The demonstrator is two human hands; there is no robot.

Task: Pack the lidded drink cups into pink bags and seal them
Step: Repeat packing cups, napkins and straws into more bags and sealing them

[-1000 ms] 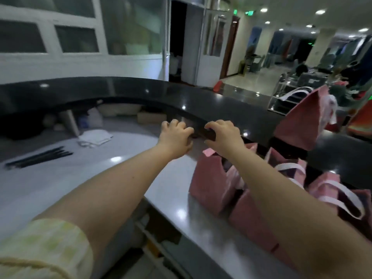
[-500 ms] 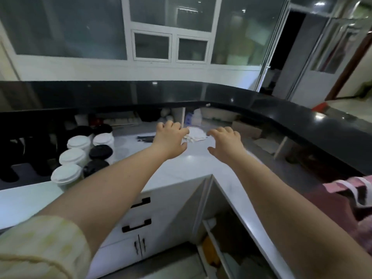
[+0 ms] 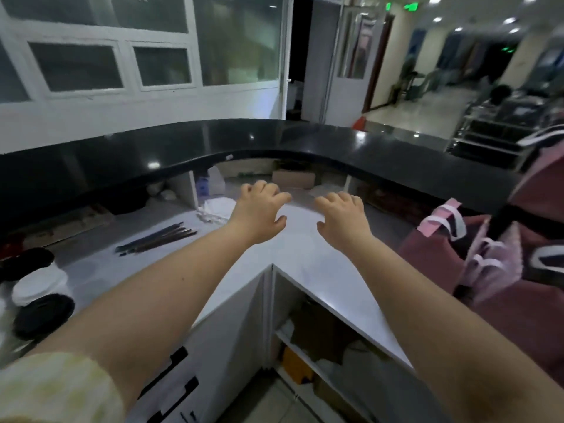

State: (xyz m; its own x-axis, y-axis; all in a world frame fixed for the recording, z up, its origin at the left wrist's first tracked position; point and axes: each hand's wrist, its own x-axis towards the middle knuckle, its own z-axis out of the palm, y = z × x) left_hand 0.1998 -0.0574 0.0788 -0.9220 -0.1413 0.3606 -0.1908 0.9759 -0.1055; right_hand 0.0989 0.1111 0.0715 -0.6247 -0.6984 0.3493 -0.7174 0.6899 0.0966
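At far left, lidded cups blur, cropped.

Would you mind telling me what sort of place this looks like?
Probably a drinks service counter in a public lobby: a raised black counter over a white worktop, lidded cups, and pink bags.

Light: dim indoors; round ceiling lamps glow far right, above the black counter.
Glare: small white highlights on the black counter; the white worktop below it shines pale.
Blur: pink bags at the counter's right end smear.
Distortion: the counter bows, wide-angle.
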